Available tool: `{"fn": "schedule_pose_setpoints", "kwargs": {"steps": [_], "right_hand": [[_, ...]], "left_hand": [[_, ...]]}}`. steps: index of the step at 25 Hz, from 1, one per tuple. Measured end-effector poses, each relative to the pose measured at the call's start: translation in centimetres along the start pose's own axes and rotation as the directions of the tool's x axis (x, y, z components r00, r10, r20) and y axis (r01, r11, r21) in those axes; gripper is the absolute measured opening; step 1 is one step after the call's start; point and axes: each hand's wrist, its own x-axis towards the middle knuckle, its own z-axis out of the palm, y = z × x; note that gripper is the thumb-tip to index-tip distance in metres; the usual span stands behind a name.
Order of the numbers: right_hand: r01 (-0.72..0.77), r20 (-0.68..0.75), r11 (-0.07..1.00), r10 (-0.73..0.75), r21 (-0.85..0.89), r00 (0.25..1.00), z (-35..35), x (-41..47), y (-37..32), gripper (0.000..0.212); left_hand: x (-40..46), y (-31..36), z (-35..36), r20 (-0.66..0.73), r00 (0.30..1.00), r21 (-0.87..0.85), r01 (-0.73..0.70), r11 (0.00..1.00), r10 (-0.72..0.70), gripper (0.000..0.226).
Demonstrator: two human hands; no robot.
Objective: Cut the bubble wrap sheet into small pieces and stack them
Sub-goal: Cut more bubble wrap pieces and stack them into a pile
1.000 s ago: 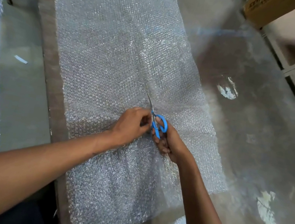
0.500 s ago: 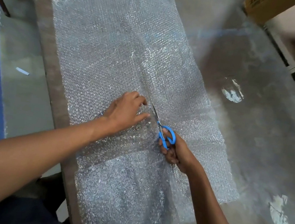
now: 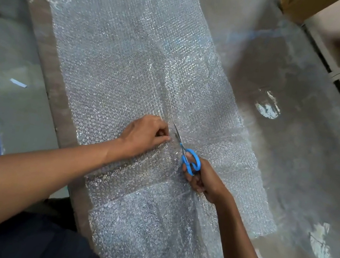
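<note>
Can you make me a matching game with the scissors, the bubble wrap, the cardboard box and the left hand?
Things:
1. scissors
2. bubble wrap sheet
3. cardboard box
4. left hand

Descriptions:
A. spread flat over the table
B. top right corner of the view
C. blue handles, held in the right hand
D. fingers curled, pinching the wrap beside the blades

Pairs: 1-C, 2-A, 3-B, 4-D

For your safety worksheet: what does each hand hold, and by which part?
Right hand grips the scissors by the blue handles; left hand pinches the bubble wrap beside the blades.
</note>
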Motion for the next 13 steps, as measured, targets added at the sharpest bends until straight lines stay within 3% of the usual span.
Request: {"fn": "schedule_pose_setpoints", "kwargs": {"steps": [8,13], "right_hand": [[-0.002,-0.002,0.999,0.002,-0.044,1.000,0.2,1.7,-1.1,0.046],[0.005,0.027,1.000,-0.004,-0.010,1.000,0.5,2.0,-1.2,0.048]], "left_hand": [[-0.2,-0.2,0.4,-0.064,0.997,0.039,-0.039,0.998,0.041,0.027],[-0.7,-0.6,0.7,-0.121,0.987,0.014,-0.104,0.995,0.105,0.019]]}}
